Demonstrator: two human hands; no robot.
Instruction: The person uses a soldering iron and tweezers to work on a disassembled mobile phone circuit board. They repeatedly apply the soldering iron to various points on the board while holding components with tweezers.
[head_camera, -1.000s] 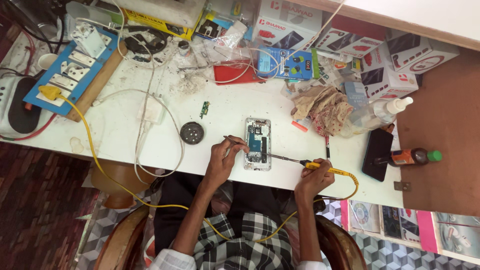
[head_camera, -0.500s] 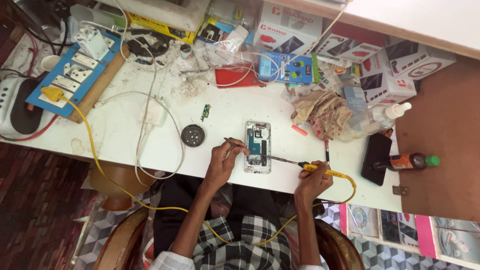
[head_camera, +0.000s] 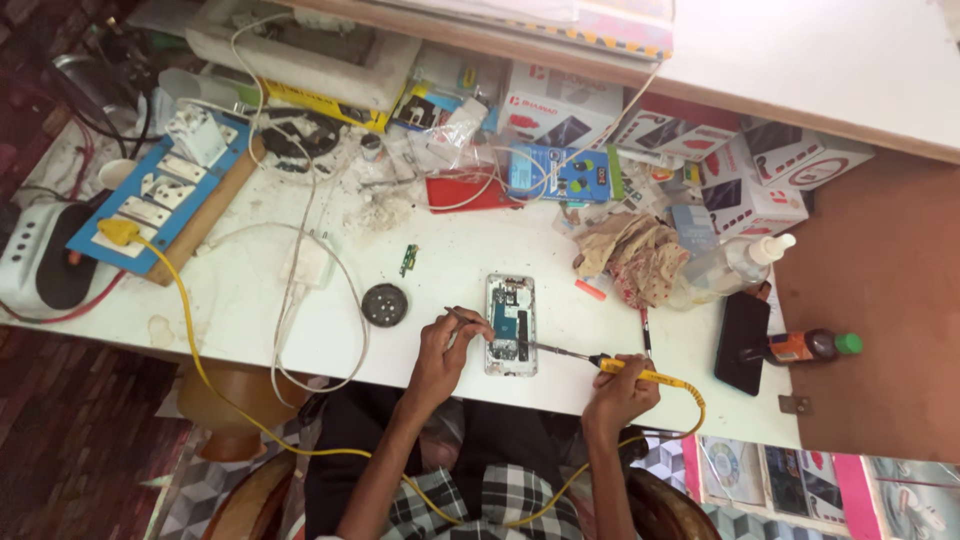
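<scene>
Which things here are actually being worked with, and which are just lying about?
In use: opened phone; yellow soldering iron in right hand; thin tool in left hand.
Lying about: crumpled rag; black phone; round black disc; blue power strip.

Opened phone (head_camera: 511, 324) lies on table (head_camera: 450, 260) between both hands; round disc (head_camera: 384, 304) left; cloth (head_camera: 632, 256) right, behind.

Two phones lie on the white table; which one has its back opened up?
The phone between the hands, its circuit board exposed. The black phone near the table's right edge is closed and lies untouched.
</scene>
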